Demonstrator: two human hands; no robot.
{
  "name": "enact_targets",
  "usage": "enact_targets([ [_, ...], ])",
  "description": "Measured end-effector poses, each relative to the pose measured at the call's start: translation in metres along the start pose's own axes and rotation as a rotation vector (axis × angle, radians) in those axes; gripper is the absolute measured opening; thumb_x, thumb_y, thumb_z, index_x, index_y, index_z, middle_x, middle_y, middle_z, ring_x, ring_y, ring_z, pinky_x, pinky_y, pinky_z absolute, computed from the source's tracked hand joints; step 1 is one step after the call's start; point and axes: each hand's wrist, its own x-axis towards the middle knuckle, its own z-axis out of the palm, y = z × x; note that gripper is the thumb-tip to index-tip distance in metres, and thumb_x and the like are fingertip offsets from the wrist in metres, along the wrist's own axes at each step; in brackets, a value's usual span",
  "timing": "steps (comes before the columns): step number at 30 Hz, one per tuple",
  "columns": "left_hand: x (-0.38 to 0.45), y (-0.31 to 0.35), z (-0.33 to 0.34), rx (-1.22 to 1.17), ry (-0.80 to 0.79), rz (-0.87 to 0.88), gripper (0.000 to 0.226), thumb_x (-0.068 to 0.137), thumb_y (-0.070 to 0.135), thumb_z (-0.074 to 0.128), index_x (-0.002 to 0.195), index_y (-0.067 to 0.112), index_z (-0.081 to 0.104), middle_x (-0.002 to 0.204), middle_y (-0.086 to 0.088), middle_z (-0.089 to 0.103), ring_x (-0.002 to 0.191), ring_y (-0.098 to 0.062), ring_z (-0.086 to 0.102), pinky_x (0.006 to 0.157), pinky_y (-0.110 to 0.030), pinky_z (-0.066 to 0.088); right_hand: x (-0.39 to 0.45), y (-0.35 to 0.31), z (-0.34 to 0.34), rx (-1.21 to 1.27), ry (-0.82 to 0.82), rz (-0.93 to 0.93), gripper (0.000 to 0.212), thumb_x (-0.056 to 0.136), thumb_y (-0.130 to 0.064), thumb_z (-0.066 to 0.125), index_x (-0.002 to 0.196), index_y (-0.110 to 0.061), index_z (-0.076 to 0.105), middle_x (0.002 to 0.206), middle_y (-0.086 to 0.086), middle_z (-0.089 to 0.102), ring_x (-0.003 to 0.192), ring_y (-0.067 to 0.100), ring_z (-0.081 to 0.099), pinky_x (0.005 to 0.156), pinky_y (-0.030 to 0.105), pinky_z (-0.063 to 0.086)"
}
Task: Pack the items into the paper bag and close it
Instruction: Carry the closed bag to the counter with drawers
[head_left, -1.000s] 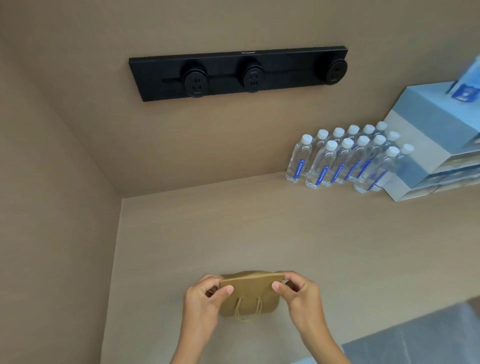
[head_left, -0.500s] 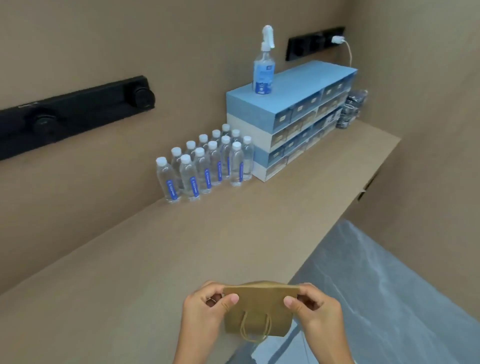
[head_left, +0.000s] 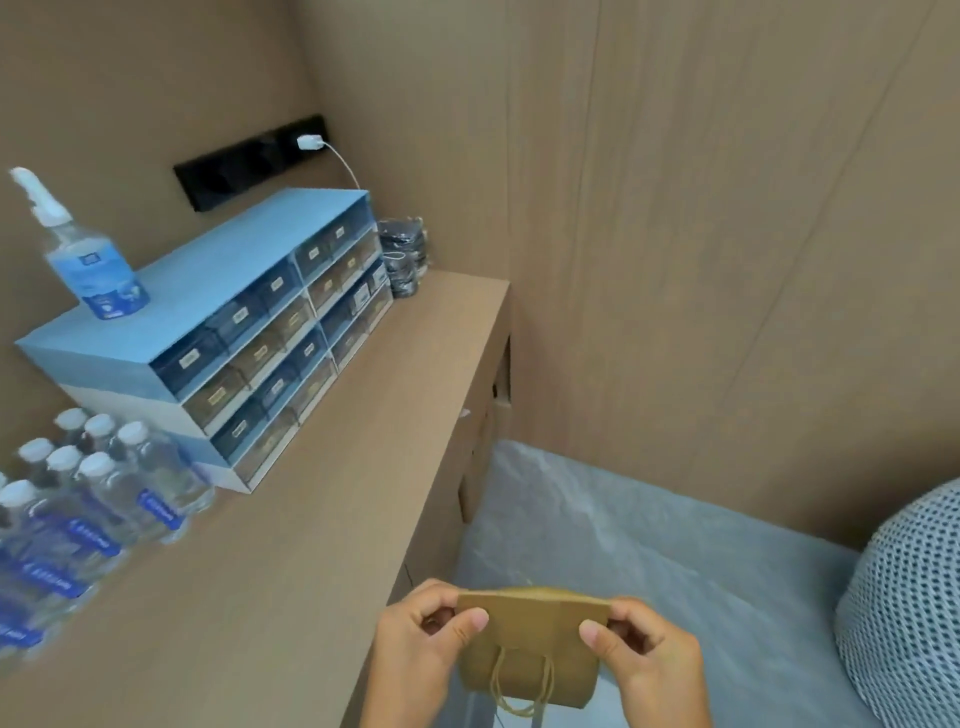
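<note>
Beyond the brown table (head_left: 322, 509) edge, over grey floor (head_left: 597, 540) between tan walls (head_left: 727, 234), left hand (head_left: 415, 649) and right hand (head_left: 649, 660) fingers pinch the paper bag (head_left: 530, 644) top corners, drawer boxes (head_left: 260, 332) and bottles (head_left: 93, 499) on the table.

Paper bag (head_left: 530, 649): kraft brown, matching twine handles. Counter (head_left: 291, 519): tan woodgrain, walls same tone. Drawer unit (head_left: 218, 332): light blue top, white base, dark translucent drawers with pale labels. Spray bottle (head_left: 91, 265): clear blue, white nozzle. Water bottles (head_left: 78, 509): clear, white caps, blue labels. Socket strip (head_left: 249, 161): black, white plug. Floor (head_left: 649, 545): pale grey-blue. Cushion (head_left: 914, 613): white with dark dot mesh pattern.
</note>
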Motion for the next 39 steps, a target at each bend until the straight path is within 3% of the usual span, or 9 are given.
enact_targets([
  [4,0.056,0.006,0.034,-0.004,-0.061,0.041,0.008,0.057,0.011,0.079,0.062,0.006,0.075,0.068,-0.018,0.062,0.063,-0.022,0.052,0.063,-0.033,0.039,0.048,-0.003,-0.014,0.009,0.064,-0.010,0.041,0.064,0.019,0.075,0.051,-0.019,0.073,0.051,0.003,0.048,0.046,0.007,0.040,0.046,0.014,0.034],
  [7,0.106,0.007,0.057,-0.014,-0.104,0.043,0.010,0.060,0.004,0.083,0.059,0.009,0.075,0.064,-0.010,0.064,0.061,-0.019,0.053,0.058,-0.025,0.041,0.095,-0.003,-0.018,-0.010,0.098,-0.013,0.039,0.064,0.016,0.076,0.055,-0.022,0.075,0.053,0.003,0.049,0.048,0.008,0.041,0.049,0.017,0.035],
  [10,0.164,0.008,0.076,-0.024,-0.124,0.055,0.005,0.056,0.011,0.080,0.058,0.013,0.076,0.065,-0.006,0.067,0.059,-0.015,0.055,0.056,-0.022,0.042,0.152,-0.007,-0.015,-0.032,0.114,-0.009,0.035,0.065,0.015,0.077,0.056,-0.019,0.075,0.054,0.003,0.049,0.051,0.011,0.041,0.053,0.023,0.035],
  [15,0.261,0.011,0.087,-0.059,-0.126,0.031,0.011,0.058,0.011,0.088,0.060,0.013,0.077,0.068,-0.004,0.071,0.061,-0.013,0.059,0.059,-0.022,0.046,0.248,-0.027,0.007,-0.107,0.073,-0.027,0.030,0.066,0.013,0.077,0.060,-0.016,0.074,0.054,0.000,0.047,0.048,0.005,0.040,0.049,0.015,0.032],
  [18,0.309,0.016,0.082,-0.078,-0.075,0.040,0.017,0.060,0.001,0.088,0.058,0.014,0.077,0.067,-0.002,0.071,0.059,-0.009,0.058,0.057,-0.017,0.045,0.303,-0.043,0.031,-0.117,0.004,-0.042,0.029,0.067,0.013,0.075,0.060,-0.015,0.074,0.056,0.003,0.048,0.053,0.012,0.041,0.055,0.023,0.035],
  [23,0.360,0.018,0.051,-0.093,0.126,0.021,0.027,0.067,-0.014,0.079,0.059,0.012,0.077,0.065,-0.001,0.069,0.055,-0.006,0.055,0.052,-0.015,0.043,0.378,-0.062,0.090,-0.165,-0.207,-0.084,0.026,0.069,0.009,0.075,0.066,-0.017,0.075,0.054,-0.003,0.047,0.052,0.010,0.040,0.057,0.028,0.033],
  [27,0.378,0.012,0.018,-0.113,0.369,-0.038,0.023,0.069,-0.012,0.078,0.058,0.008,0.075,0.060,-0.001,0.066,0.053,-0.005,0.053,0.051,-0.016,0.042,0.427,-0.063,0.154,-0.213,-0.452,-0.111,0.029,0.070,0.008,0.074,0.062,-0.020,0.073,0.055,-0.007,0.052,0.052,0.008,0.042,0.053,0.017,0.033],
  [32,0.384,-0.005,-0.023,-0.089,0.676,-0.111,0.016,0.070,-0.007,0.080,0.064,0.008,0.076,0.065,-0.003,0.068,0.055,-0.006,0.053,0.053,-0.018,0.041,0.469,-0.052,0.245,-0.236,-0.747,-0.116,0.022,0.069,0.008,0.074,0.068,-0.013,0.072,0.056,-0.002,0.053,0.056,0.013,0.045,0.056,0.026,0.036],
  [39,0.385,-0.023,-0.047,-0.140,1.106,-0.251,0.015,0.072,-0.004,0.080,0.063,0.005,0.073,0.059,0.004,0.063,0.055,-0.007,0.049,0.059,-0.025,0.039,0.504,-0.028,0.352,-0.303,-1.208,-0.142,0.017,0.073,-0.002,0.073,0.071,-0.019,0.072,0.055,-0.008,0.055,0.054,0.007,0.046,0.051,0.016,0.036],
])
